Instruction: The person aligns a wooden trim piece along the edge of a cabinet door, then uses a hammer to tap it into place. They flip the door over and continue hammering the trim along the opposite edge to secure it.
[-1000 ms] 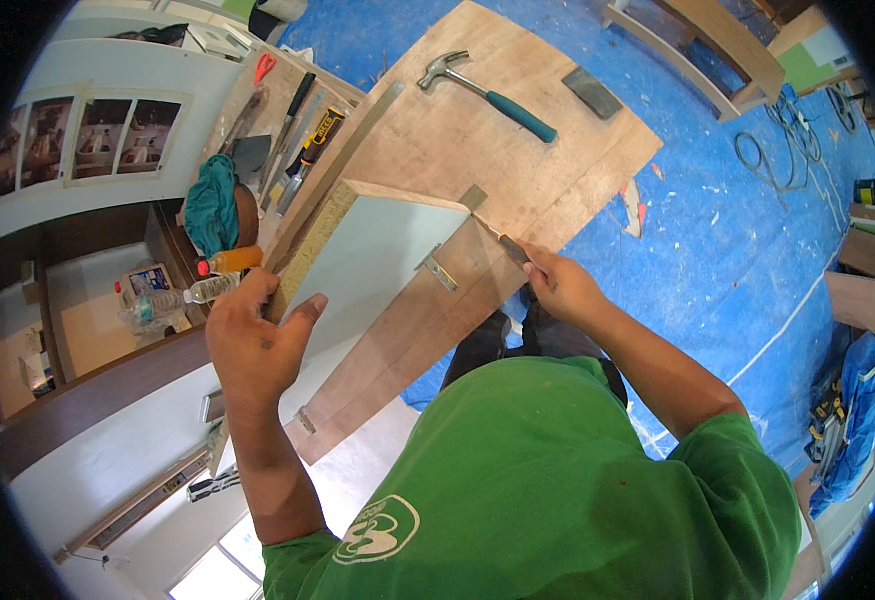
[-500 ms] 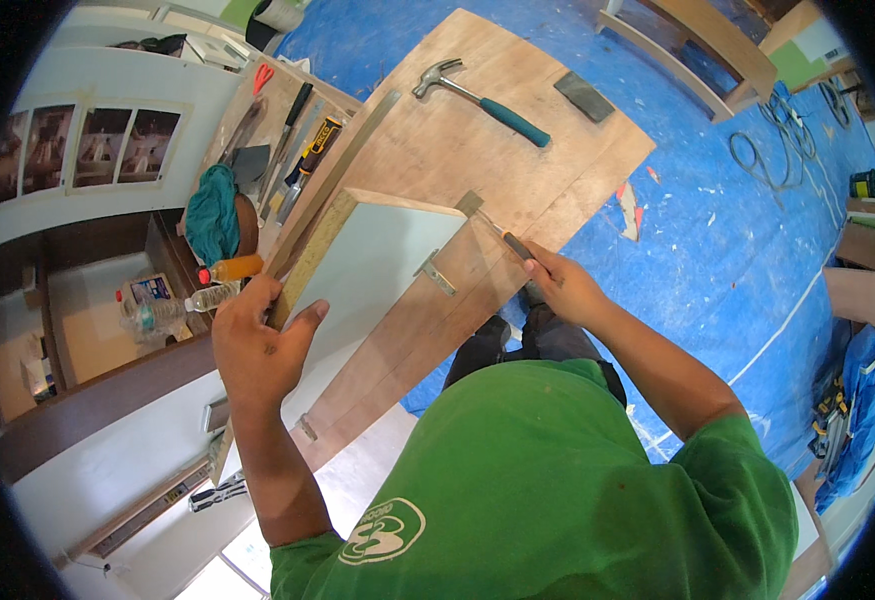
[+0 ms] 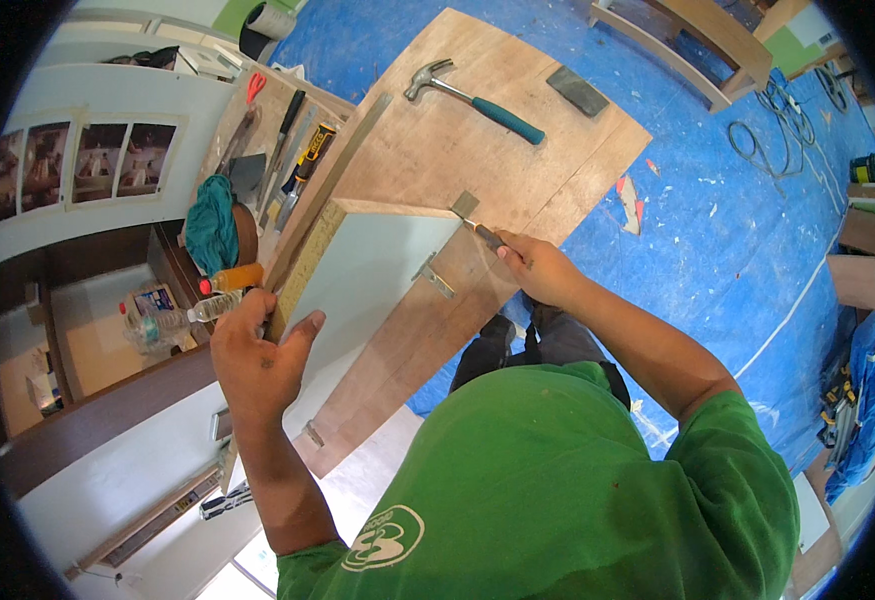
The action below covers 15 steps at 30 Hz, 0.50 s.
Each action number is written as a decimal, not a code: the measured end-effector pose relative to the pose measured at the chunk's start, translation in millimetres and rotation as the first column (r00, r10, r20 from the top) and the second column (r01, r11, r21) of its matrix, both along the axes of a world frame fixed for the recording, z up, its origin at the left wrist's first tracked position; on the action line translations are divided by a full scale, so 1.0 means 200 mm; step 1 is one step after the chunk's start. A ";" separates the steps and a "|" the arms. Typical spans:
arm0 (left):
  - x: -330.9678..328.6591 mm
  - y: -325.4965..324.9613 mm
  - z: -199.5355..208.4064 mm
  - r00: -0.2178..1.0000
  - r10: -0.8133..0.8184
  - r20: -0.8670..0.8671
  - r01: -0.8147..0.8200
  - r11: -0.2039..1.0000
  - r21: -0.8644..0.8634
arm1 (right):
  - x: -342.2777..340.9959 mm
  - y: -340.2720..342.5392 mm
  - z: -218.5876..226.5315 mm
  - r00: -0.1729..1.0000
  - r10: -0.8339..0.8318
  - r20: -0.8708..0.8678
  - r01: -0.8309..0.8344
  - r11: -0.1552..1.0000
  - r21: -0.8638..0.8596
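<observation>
My left hand (image 3: 262, 350) grips the raw edge of a white-faced board (image 3: 372, 250), thumb on the white side and fingers over the chipboard edge. In my right hand (image 3: 537, 268) is a slim hand tool (image 3: 484, 236) with a dark and orange handle, possibly a screwdriver. Its tip points at the board's far corner, beside a small grey-brown piece (image 3: 465, 204); whether it touches is too small to tell. A metal hinge (image 3: 435, 274) sits by the board's right edge. Underneath is a wooden panel (image 3: 557, 180), which bears a claw hammer (image 3: 477, 102) with a teal handle.
A dark sanding block (image 3: 577, 92) lies at the panel's far end. To the left, a bench holds a saw, a yellow-black tool (image 3: 309, 155) and a teal cloth (image 3: 212, 220). Bottles (image 3: 232, 278) stand near my left hand. Blue sheeting (image 3: 697, 250) covers the floor; cables lie at right.
My right hand and its tool have shifted slightly left, with the tip closer to the board's corner. My left hand keeps its grip on the board. The view has moved slightly.
</observation>
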State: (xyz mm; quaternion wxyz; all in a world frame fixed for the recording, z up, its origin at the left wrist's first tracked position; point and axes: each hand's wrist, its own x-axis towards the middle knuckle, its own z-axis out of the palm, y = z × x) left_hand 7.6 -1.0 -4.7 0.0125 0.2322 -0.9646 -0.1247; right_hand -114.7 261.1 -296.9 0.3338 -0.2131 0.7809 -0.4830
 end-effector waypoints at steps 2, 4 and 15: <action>0.00 0.00 0.00 1.000 -0.002 -0.017 0.002 1.000 0.015 | 0.00 0.00 -0.02 1.000 -0.016 0.000 0.016 1.000 -0.017; 0.00 0.01 0.01 1.000 -0.013 -0.001 0.013 1.000 0.005 | 0.00 0.01 -0.02 0.999 -0.020 0.025 0.021 0.999 -0.049; 0.00 -0.03 -0.02 0.999 -0.010 -0.035 0.009 0.999 -0.031 | 0.00 0.01 0.05 0.999 0.000 0.038 -0.001 0.999 0.033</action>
